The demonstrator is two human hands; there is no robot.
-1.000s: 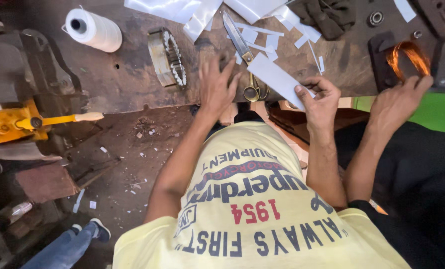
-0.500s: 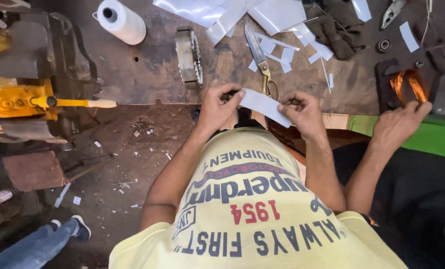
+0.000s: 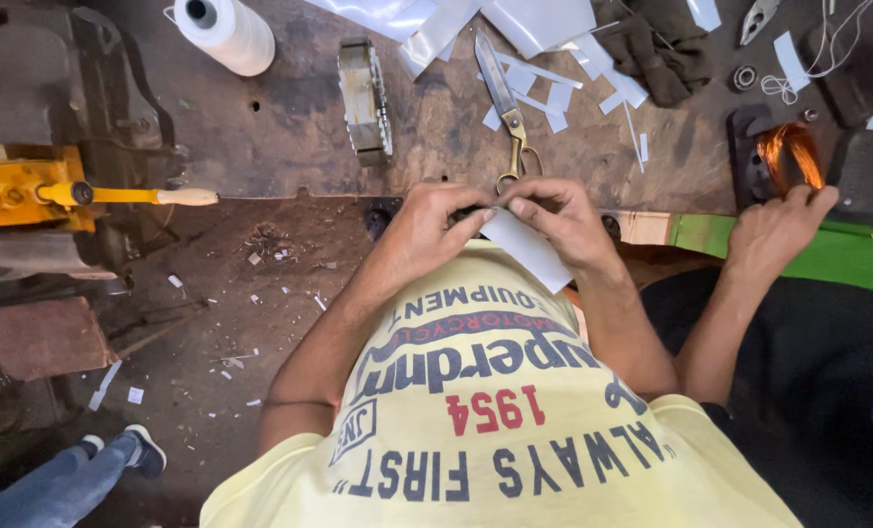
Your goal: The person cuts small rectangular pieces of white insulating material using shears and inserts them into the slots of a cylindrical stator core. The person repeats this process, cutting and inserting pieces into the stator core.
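White paper strip (image 3: 527,250) sits pinched between both hands at the near edge of the desk (image 3: 290,137). The left hand (image 3: 427,227) and right hand (image 3: 559,220) have fingers clamped on its top end. It looks thin, light and bendy. Scissors (image 3: 503,103) lie just behind; a co-worker's hand (image 3: 774,230) touches a copper coil (image 3: 788,152).

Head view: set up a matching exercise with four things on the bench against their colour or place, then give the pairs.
Things:
1. thread spool
2. scissors
3. wire coil
4. paper strip

Descriptions:
A. copper-orange, by another person's hand
B. white, pinched between both hands
C. white, at the bench's far left
D. brass handles, blades closed

Pairs: 1-C, 2-D, 3-A, 4-B
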